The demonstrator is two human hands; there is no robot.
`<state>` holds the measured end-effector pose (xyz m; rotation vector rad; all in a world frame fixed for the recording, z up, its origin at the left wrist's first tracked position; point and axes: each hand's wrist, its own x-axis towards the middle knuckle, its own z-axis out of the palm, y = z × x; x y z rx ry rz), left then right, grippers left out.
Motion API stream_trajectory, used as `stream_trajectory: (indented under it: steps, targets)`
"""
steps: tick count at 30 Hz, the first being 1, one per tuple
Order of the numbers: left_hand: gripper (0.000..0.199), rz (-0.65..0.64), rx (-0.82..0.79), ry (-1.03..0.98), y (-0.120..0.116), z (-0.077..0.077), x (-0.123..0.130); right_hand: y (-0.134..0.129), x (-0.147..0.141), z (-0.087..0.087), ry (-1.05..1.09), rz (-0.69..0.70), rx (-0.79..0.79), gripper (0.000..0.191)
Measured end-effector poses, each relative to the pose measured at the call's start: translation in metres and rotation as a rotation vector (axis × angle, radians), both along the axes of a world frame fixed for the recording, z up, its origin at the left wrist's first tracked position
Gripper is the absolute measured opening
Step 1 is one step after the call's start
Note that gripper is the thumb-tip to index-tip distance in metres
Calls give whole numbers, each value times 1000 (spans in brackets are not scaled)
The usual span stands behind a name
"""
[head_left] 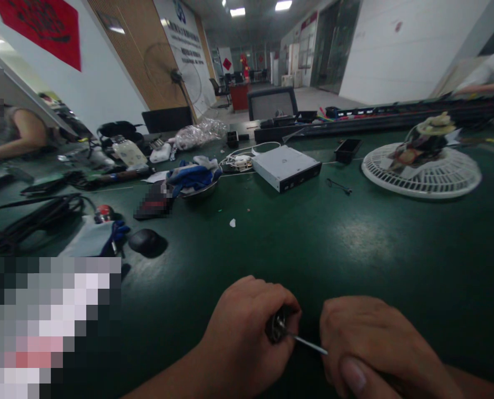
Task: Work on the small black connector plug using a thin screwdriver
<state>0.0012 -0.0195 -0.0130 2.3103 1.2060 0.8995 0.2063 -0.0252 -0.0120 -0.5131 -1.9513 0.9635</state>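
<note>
Just above the front edge of the view, my left hand (pixel 249 332) is closed round a small dark, roundish part (pixel 275 327) with a bit of shiny metal at its centre. Its exact kind is hidden by the fingers. My right hand (pixel 371 338) is wrapped round a screwdriver (pixel 311 344), of which only the thin metal shaft shows. The shaft points left, and its far end meets the middle of the part. The handle is out of sight inside my right fist.
Ahead on the green table (pixel 271 244) lie a disc drive (pixel 287 166), a small wrench (pixel 339 187) and a black box (pixel 348 150). A white fan grille (pixel 421 180) with a motor is at right; a mouse (pixel 144 241) and blue cloth (pixel 194 174) at left. A person (pixel 22 133) sits far left.
</note>
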Motion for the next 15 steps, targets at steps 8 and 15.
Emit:
stream_trajectory:
  steps: [8,15]
  targets:
    - [12,17,-26,27,1,0,0,3,-1,1,-17,12,32,26]
    - [13,0,-23,21,1,-1,1,-1,-3,1,-8,-114,42,25]
